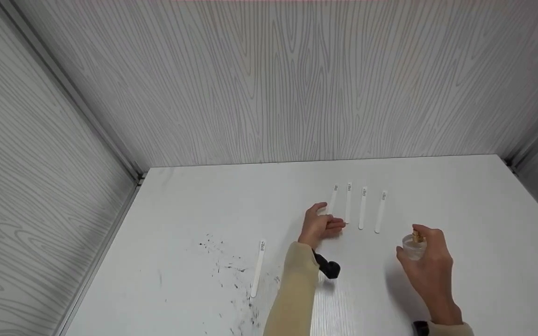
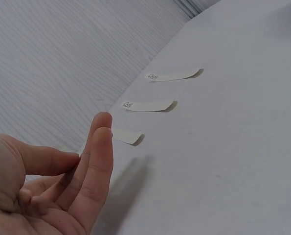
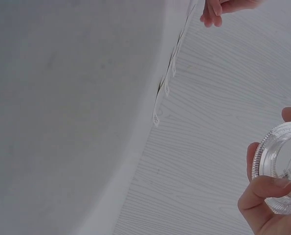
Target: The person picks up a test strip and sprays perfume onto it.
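My left hand is over the leftmost of several white paper strips in the back row, covering that strip's lower part. In the left wrist view its fingers extend forward, with the thumb to one side; no strip shows between them. The leftmost strip emerges beyond the hand, its printed end pointing away. To its right lie the other strips. My right hand holds a clear glass bottle with a gold top, the index finger on that top. Its round ridged base shows in the right wrist view.
Another printed white strip lies nearer on the white table, left of my left forearm. Dark specks mark the surface around it. Grey wood-patterned panels stand behind the table and at both sides.
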